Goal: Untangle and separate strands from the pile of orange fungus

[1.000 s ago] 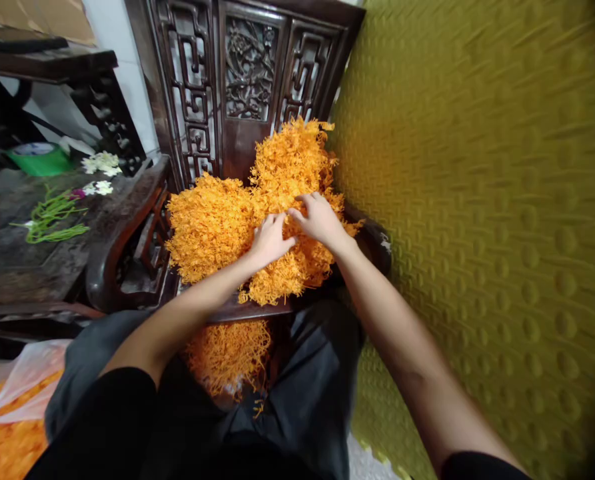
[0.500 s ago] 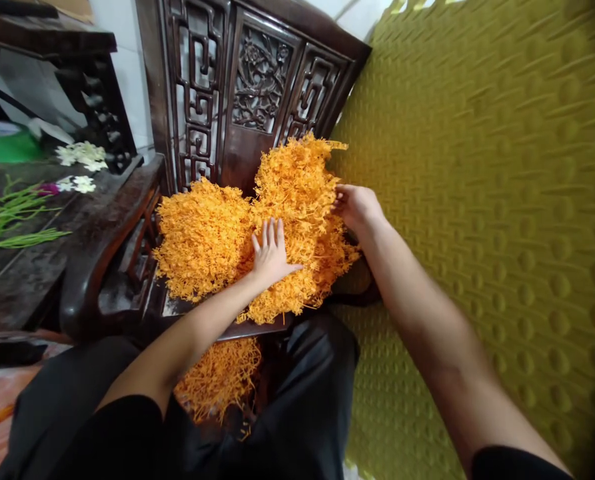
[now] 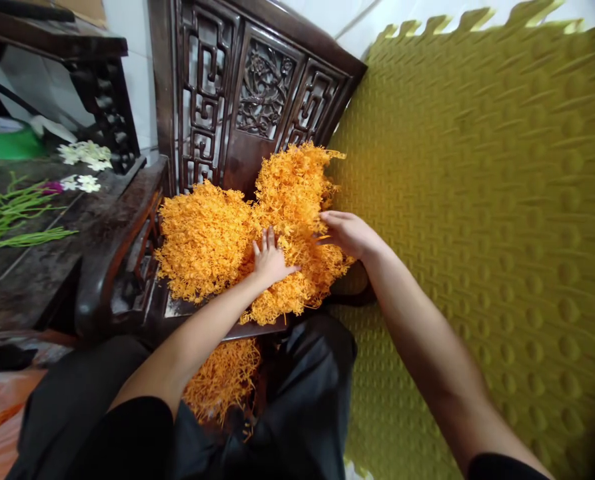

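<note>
Two heaped bunches of small orange flowers (image 3: pixel 204 240) lie side by side on the seat of a dark carved wooden chair (image 3: pixel 250 160). The right-hand bunch (image 3: pixel 292 183) rises taller against the backrest. My left hand (image 3: pixel 271 262) rests on its front, fingers spread and nothing gripped. At the right flank of the same bunch is my right hand (image 3: pixel 346 233), its fingers stretched toward the flowers with the tips partly among them. More orange stringy sprigs (image 3: pixel 224 377) show below the seat edge, between my knees.
A yellow-green textured foam mat (image 3: pixel 477 167) stands upright along the right side. To the left, a dark table (image 3: pixel 37 267) bears green stems (image 3: pixel 22 213), white blossoms (image 3: pixel 84 155) and a green roll (image 3: pixel 10 140). The chair's curved armrest (image 3: pixel 112 253) lies between table and flowers.
My right hand has come down and slightly left along the bunch's side, its fingers now stretched out. My left hand stays almost where it was. The view has shifted slightly.
</note>
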The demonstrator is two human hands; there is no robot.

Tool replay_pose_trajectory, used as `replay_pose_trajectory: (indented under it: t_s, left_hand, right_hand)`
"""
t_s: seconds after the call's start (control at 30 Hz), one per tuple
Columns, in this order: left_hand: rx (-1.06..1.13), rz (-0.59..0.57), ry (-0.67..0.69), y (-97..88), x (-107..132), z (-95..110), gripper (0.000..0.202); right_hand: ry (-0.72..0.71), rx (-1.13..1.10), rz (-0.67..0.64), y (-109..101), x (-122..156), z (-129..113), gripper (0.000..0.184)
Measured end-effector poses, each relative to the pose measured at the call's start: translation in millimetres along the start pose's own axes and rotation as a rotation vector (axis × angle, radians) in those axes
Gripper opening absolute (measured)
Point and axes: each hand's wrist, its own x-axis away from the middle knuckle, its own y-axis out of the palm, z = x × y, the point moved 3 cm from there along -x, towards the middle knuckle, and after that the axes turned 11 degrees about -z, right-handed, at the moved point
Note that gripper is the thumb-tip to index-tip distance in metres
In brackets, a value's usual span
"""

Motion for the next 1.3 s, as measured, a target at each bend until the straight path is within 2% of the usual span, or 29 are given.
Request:
replay_pose_trajectory:
  t_s: [0.1,0.2,0.27,0.33,0.43,0.5,0.6,0.67,0.7,0.77,0.83,0.87,0.9,1.0,1.07,1.2,1.3]
  left_hand:
    - [0.006,-0.028,-0.008,-4.5,-1.5,-0.3,0.079]
    - [0.037,-0.034,0.006,-13.4,-2.6,2.7,0.081]
    - [0.070,0.009,-0.002,-21.7,-1.7,6.2,0.087]
    - [0.101,0.095,-0.019,-30.9,1.7,11.1,0.096]
    - [0.122,0.248,0.002,-42.1,10.8,21.6,0.101]
    - [0.126,0.319,0.040,-44.8,16.8,28.4,0.097]
    - [0.132,0.352,0.074,-41.9,21.7,33.5,0.088]
    - [0.132,0.344,0.080,-38.5,22.3,33.7,0.083]
    - [0.134,0.339,0.077,-37.3,22.2,33.2,0.080]
    - [0.141,0.332,0.071,-36.5,22.0,32.3,0.074]
    - [0.148,0.333,0.064,-37.7,22.6,32.2,0.070]
    - [0.147,0.336,0.062,-38.7,23.3,32.5,0.068]
    - [0.142,0.339,0.061,-39.7,24.3,33.0,0.066]
    - [0.117,0.341,0.064,-42.4,26.6,34.1,0.061]
    - [0.122,0.337,0.071,-43.7,25.8,33.3,0.059]
    - [0.256,0.323,0.099,-46.8,15.9,26.7,0.062]
    - [0.367,0.305,0.117,-49.1,7.4,20.6,0.079]
  right_hand:
    - [0.022,0.286,-0.012,7.2,15.6,22.6,0.037]
    - [0.046,0.522,-0.035,11.6,27.2,42.0,0.060]
    - [0.041,0.596,-0.014,13.7,34.1,48.4,0.067]
    - [0.034,0.654,0.037,13.9,40.2,49.4,0.057]
    - [0.047,0.710,0.162,7.6,46.3,44.4,0.035]
    - [0.035,0.691,0.305,-3.5,48.4,38.2,0.032]
    - [-0.028,0.542,0.541,-28.5,51.2,28.8,0.034]
    - [-0.069,0.461,0.585,-42.1,52.7,24.4,0.034]
    - [-0.100,0.457,0.533,-44.3,52.8,22.2,0.032]
    - [-0.191,0.510,0.293,-35.3,52.6,18.7,0.028]
    - [-0.253,0.601,0.044,-11.2,54.1,18.2,0.039]
    - [-0.257,0.643,-0.025,3.2,54.8,19.1,0.048]
    - [-0.237,0.676,-0.033,16.9,54.8,20.4,0.054]
    - [-0.180,0.674,0.062,50.6,49.2,22.8,0.045]
    - [-0.168,0.610,0.127,63.3,41.3,23.1,0.039]
    - [-0.164,0.438,0.282,66.3,23.7,24.0,0.024]
    - [-0.191,0.286,0.408,59.7,16.7,26.1,0.014]
